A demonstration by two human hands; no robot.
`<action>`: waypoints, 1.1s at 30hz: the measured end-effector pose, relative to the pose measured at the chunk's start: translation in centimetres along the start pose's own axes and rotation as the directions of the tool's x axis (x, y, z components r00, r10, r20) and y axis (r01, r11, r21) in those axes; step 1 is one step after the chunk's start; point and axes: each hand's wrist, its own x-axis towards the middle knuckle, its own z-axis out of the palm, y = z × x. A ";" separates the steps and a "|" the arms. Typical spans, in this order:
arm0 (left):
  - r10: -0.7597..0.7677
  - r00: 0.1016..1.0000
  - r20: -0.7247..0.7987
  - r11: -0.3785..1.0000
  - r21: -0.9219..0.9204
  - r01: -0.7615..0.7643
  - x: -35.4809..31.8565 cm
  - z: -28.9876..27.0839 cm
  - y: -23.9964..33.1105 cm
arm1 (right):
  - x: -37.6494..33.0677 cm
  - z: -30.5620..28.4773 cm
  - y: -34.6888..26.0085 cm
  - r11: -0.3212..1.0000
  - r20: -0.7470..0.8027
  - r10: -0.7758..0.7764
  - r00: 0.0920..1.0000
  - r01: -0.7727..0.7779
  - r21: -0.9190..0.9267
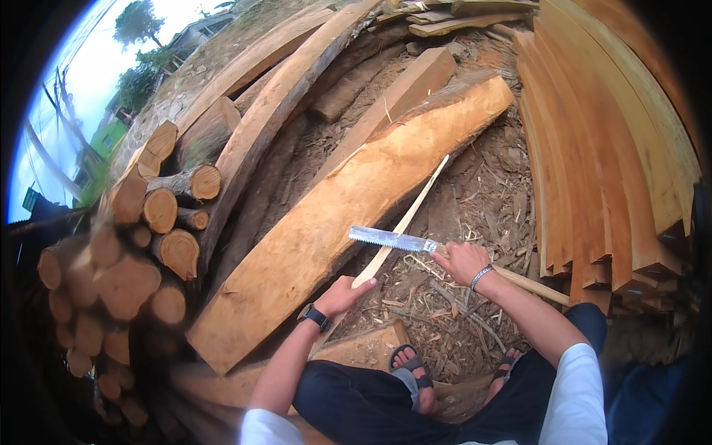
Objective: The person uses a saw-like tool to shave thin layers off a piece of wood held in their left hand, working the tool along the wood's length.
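Observation:
My left hand [343, 294] is closed around the lower part of a thin, pale wooden stick [424, 193], which slants up and to the right beside a thick slab. In my right hand [464, 261] is a hand saw [374, 236] with a straight grey blade, its toothed edge toward me. The blade lies across the stick just above my left hand; whether the teeth touch the wood, I cannot tell. A long pale wooden shaft [530, 285] comes out behind my right hand, in line with the saw's handle.
A thick wooden slab [356, 185] lies diagonally ahead. Cut logs [127, 285] are stacked at the left, with long beams [278, 100] beyond them. Sawn planks [593, 163] stand in a pile at the right. Bark and wood chips [430, 304] litter the ground around my sandalled feet.

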 end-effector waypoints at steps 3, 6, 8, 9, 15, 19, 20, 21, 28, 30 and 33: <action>-0.021 1.000 -0.014 1.000 -0.003 0.021 -0.1 0.3 0.1 | -1.4 2.0 -1.3 0.999 0.021 -0.006 1.000 0.007 -0.033; 0.011 1.000 -0.024 0.999 0.044 -0.010 0.2 -0.2 -0.4 | -0.9 1.2 -0.9 0.999 0.004 -0.005 1.000 0.005 -0.042; -0.003 1.000 -0.026 0.999 0.036 0.004 0.0 -0.1 -0.5 | -0.1 0.2 0.1 0.999 -0.014 0.045 0.999 -0.046 -0.028; -0.003 1.000 -0.027 0.999 0.033 0.004 -0.1 0.0 -0.5 | -0.2 0.2 -0.1 0.998 -0.022 0.053 0.998 -0.054 -0.029; -0.013 1.000 -0.022 0.999 0.040 0.014 -0.1 -0.2 0.1 | -0.2 1.0 -0.1 0.998 -0.046 0.035 0.998 -0.038 -0.054; 0.017 1.000 -0.017 1.000 0.021 -0.017 0.1 -0.2 -0.7 | 0.2 0.7 0.5 0.998 -0.091 0.059 0.994 -0.061 -0.027; 0.011 1.000 -0.025 1.000 0.021 -0.011 0.1 -0.1 -0.7 | -0.2 1.1 -0.1 0.998 -0.046 0.021 0.999 -0.023 -0.059; 0.009 1.000 -0.029 1.000 0.023 -0.009 0.0 -0.1 -0.5 | -0.7 1.5 -0.9 0.996 -0.003 -0.009 1.000 0.009 -0.090; -0.024 1.000 0.012 1.000 0.018 0.023 -0.6 -0.4 -0.3 | 1.5 -1.2 2.9 0.989 -0.077 0.146 0.986 -0.146 0.008; -0.022 1.000 -0.002 0.999 0.045 0.022 -0.3 -0.3 -0.4 | -0.2 0.5 0.5 0.996 -0.026 0.052 0.998 -0.053 -0.069; -0.016 1.000 0.004 0.999 0.052 0.016 -0.5 -0.4 -0.5 | 0.5 1.1 1.3 0.998 -0.028 0.055 0.998 -0.056 -0.036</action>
